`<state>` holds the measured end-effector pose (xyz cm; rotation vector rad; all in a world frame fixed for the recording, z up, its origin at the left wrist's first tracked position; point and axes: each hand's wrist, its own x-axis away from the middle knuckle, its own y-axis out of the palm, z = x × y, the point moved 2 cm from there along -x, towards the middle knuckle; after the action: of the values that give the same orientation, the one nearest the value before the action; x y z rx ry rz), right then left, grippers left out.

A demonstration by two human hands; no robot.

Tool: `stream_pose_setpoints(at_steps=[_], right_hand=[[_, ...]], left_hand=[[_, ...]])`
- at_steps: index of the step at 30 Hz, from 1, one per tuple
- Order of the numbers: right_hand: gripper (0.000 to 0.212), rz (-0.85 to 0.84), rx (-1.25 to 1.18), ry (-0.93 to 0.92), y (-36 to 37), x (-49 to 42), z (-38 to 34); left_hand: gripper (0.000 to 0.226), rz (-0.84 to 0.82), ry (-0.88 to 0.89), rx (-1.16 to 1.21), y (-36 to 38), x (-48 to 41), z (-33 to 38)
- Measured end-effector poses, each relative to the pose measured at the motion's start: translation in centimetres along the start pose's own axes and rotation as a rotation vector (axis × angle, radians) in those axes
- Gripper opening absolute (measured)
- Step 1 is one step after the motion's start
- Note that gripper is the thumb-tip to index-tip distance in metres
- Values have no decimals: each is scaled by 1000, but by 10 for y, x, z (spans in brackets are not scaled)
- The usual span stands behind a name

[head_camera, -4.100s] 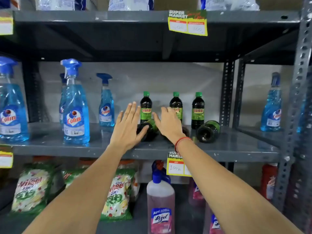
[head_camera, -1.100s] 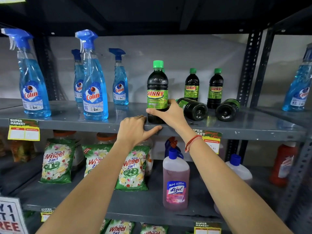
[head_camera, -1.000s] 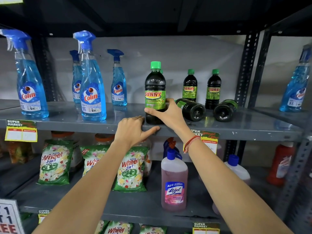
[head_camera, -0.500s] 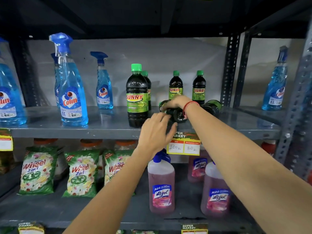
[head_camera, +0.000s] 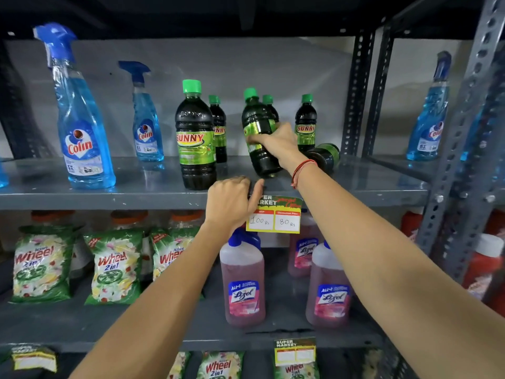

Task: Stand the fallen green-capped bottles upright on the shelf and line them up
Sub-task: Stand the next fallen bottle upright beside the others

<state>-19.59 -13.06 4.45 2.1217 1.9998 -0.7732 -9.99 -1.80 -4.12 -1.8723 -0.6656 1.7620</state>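
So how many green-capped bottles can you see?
6: front upright bottle, one behind it, tilted bottle in the right hand, one behind that, back-right bottle, fallen bottle beside it.

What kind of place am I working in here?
Most likely a supermarket aisle: the grey metal shelving carries a yellow price tag printed SUPER MARKET with 100 and 80 Rs, and holds repeated branded stock, Colin spray bottles and Wheel detergent packs.

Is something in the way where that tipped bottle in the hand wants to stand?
Nothing visible. The shelf under the held bottle looks bare. Only the left hand rests on the front edge close by.
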Motion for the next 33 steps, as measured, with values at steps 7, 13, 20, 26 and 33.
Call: stream_pose_setpoints(at_steps=[7, 13, 20, 26, 33], right_hand=[[93, -56, 134, -159, -6, 6, 4], [75, -134, -55, -158, -25, -2, -22], [99, -27, 295, -272, -27, -14, -35], [75, -298, -5, -92, -26, -15, -38], [98, -110, 243, -246, -22, -14, -38]], left_hand=[[67, 21, -1, 13, 2, 0, 0], [64, 24, -14, 15, 1, 1, 1], [68, 6, -26, 4, 1, 1, 1], [66, 12, -31, 2, 1, 1, 2], [59, 27, -26, 15, 1, 1, 2]])
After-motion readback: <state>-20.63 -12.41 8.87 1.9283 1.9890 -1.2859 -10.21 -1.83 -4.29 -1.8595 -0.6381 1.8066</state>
